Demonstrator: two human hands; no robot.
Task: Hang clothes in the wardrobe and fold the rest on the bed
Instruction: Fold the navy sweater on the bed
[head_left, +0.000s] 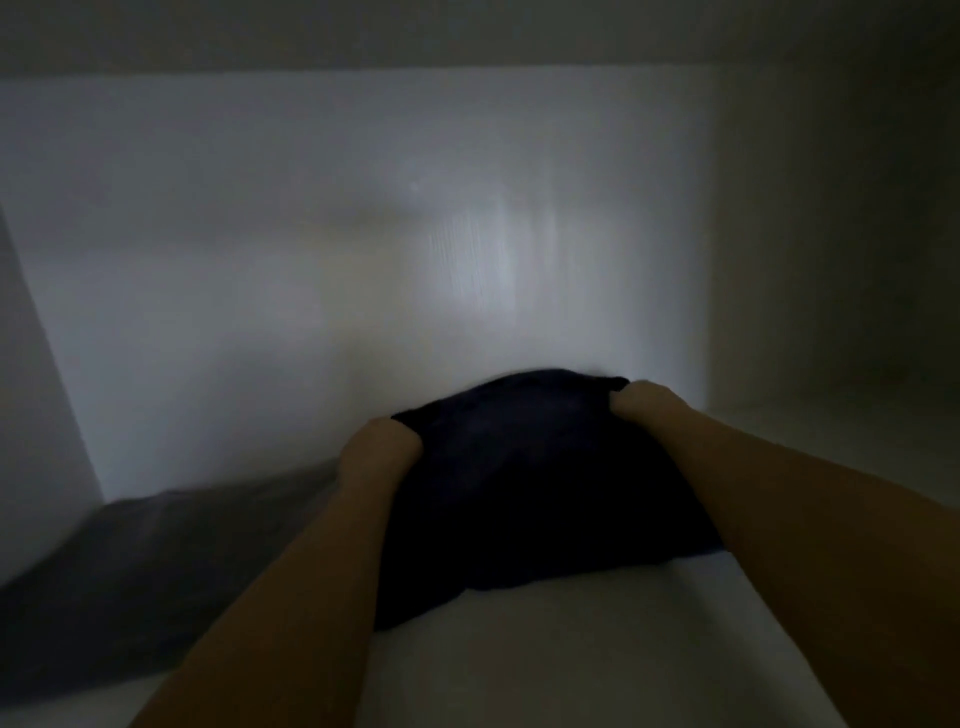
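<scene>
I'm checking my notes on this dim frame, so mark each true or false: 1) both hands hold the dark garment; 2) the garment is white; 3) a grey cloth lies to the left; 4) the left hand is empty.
1) Both hands hold the dark garment: true; the left hand and the right hand grip its upper edge.
2) The garment is white: false; it is very dark.
3) A grey cloth lies to the left: true.
4) The left hand is empty: false; it grips the garment.

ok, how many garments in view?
2. A dark garment gripped by the left hand and right hand, centre; a blurred grey cloth lower left, possibly bedding. Dim; more may be hidden.
</scene>
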